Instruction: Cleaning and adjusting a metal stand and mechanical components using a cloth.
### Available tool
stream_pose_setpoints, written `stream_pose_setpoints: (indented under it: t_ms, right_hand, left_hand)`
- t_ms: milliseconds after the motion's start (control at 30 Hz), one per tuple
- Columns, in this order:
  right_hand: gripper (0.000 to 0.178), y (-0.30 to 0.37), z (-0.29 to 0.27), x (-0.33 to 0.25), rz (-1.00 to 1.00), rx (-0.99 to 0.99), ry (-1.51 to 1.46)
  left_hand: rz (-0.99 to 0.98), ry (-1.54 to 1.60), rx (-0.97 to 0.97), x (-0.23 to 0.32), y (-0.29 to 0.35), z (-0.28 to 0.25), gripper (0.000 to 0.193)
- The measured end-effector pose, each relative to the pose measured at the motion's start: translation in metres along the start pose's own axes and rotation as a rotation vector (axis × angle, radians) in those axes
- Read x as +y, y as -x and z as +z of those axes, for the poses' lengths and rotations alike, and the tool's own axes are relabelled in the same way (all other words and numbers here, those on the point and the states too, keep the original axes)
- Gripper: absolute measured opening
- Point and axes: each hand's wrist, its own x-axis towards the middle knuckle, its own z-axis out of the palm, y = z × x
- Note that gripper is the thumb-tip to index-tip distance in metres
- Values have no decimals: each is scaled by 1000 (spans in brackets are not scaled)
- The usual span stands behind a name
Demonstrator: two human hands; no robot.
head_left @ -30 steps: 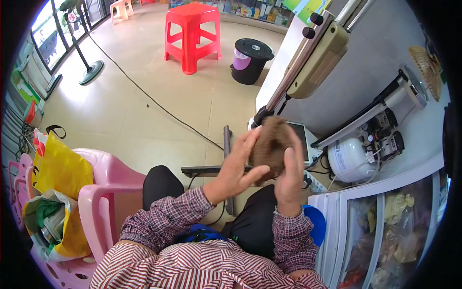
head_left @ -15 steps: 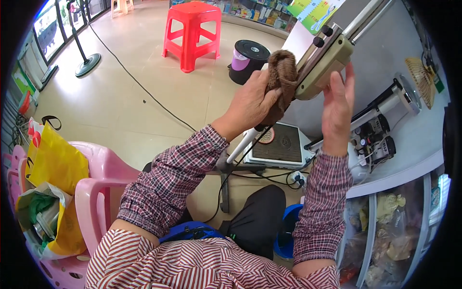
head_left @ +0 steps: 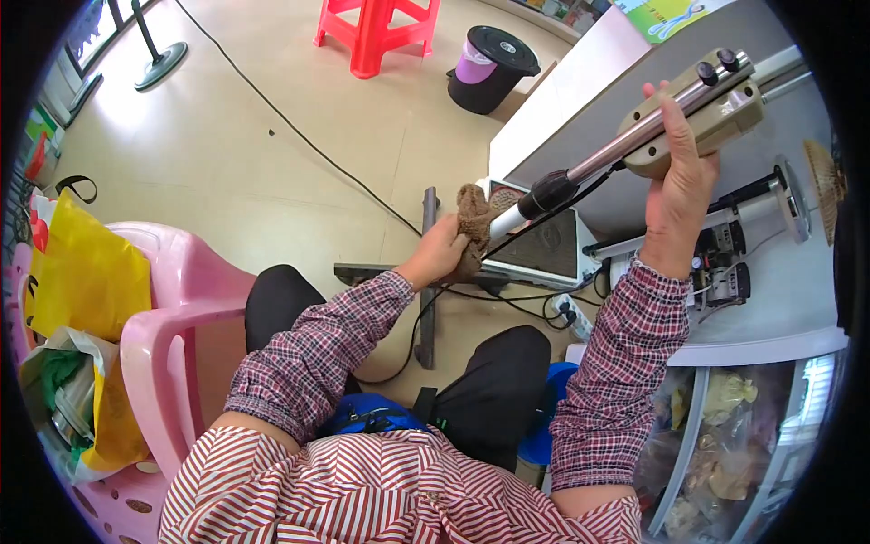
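My left hand (head_left: 433, 252) is closed round a brown cloth (head_left: 471, 218), which wraps the white lower tube (head_left: 506, 222) of a slanting stand. Above the cloth the stand has a black collar (head_left: 549, 194) and a shiny metal pole (head_left: 603, 161). A beige housing (head_left: 725, 122) with black knobs (head_left: 718, 66) sits at its upper end. My right hand (head_left: 678, 199) grips the lower part of this housing, thumb in front and other fingers mostly hidden behind. A black cable (head_left: 580, 197) runs down beside the pole.
The stand's dark crossed base (head_left: 429, 308) rests on the floor with cables around it. At left stands a pink chair (head_left: 149, 340) with bags (head_left: 95, 272). A black bin (head_left: 489, 77), red stool (head_left: 372, 41), blue bucket (head_left: 544, 399) and white cabinet (head_left: 752, 349) surround the area.
My left hand and the cloth have slid down the stand to its white lower tube. My right hand has moved right and closed on the housing, and the stand leans further right.
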Motion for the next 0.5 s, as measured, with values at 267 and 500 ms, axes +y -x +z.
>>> stream_pose_setpoints:
  t_ms: [267, 500]
  right_hand:
    - [50, 1, 8, -6, 21, 28, -114]
    - [55, 1, 3, -2, -48, 20, -24]
  left_hand:
    - [509, -113, 224, 108, -28, -24, 49]
    - [361, -71, 60, 38, -11, -1, 50]
